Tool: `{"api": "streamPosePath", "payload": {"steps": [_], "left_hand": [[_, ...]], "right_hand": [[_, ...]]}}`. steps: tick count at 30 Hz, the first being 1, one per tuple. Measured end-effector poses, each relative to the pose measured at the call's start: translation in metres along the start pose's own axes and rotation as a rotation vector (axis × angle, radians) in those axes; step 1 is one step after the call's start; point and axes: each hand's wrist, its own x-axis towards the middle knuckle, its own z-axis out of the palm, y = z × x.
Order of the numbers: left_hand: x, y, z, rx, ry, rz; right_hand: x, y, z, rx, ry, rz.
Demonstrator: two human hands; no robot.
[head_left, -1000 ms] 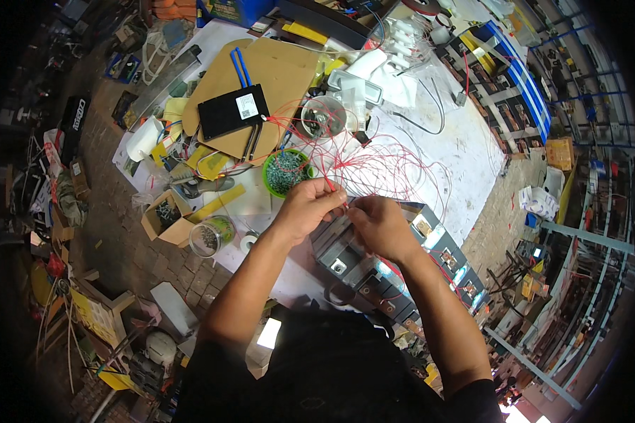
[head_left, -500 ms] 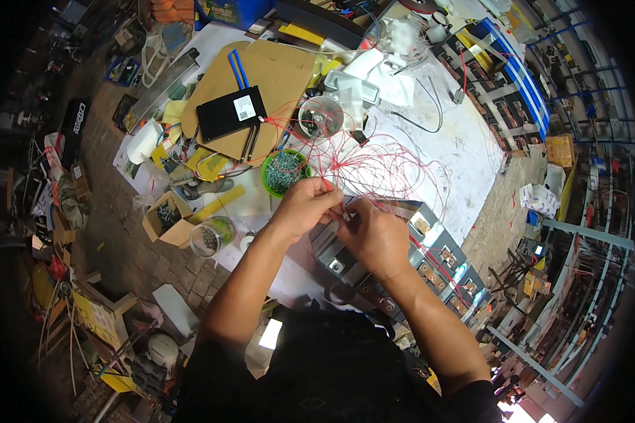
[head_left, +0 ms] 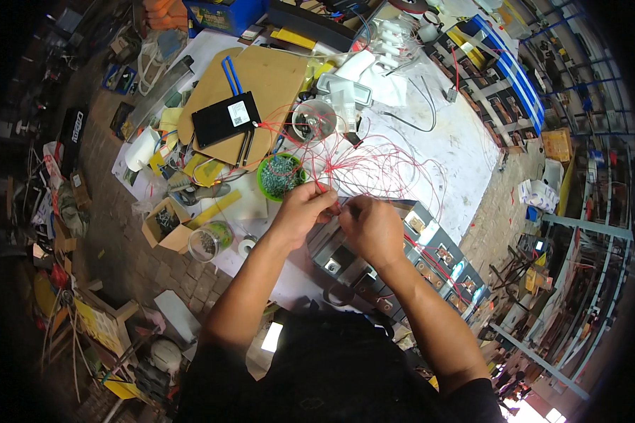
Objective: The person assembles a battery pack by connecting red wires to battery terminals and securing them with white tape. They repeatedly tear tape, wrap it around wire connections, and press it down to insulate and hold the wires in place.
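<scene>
A bundle of thin red wires point(head_left: 370, 169) fans out in loops over the white-covered table. My left hand point(head_left: 301, 213) pinches the bundle between thumb and fingers. Close beside it, my right hand point(head_left: 375, 229) is closed on the same wires, its fingertips partly hidden behind the knuckles. Under my right hand and forearm stands a grey block of battery cells point(head_left: 430, 271) with metal terminals, and red wires run along its top. The wires lead back to a flat black box point(head_left: 208, 128) with a white label and blue and black leads, lying on brown cardboard.
A green bowl point(head_left: 262, 185) of small screws stands just beyond my left hand, with a clear plastic tub point(head_left: 294, 120) behind it. Left of my forearm are a jar point(head_left: 219, 233) and a small cardboard box point(head_left: 155, 236). Another battery pack point(head_left: 473, 84) with blue edging stands far right.
Both hands stay together on the red wires, with only small finger movements. The whole view has shifted slightly.
</scene>
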Motion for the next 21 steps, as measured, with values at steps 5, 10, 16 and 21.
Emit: {"api": "streamPosePath", "payload": {"steps": [5,10,16,21], "left_hand": [[-0.002,-0.005,-0.001,-0.117,-0.101,0.024],[-0.002,-0.005,0.000,-0.161,-0.195,0.062],[0.000,-0.008,0.004,-0.108,-0.110,0.017],[-0.007,0.006,0.006,0.006,-0.068,-0.023]], "right_hand": [[0.004,0.007,0.002,0.025,-0.015,-0.029],[-0.010,0.013,-0.008,0.194,0.059,-0.089],[-0.079,0.035,-0.049,0.534,-0.030,-0.089],[-0.159,0.069,-0.060,0.638,0.032,-0.037]]}}
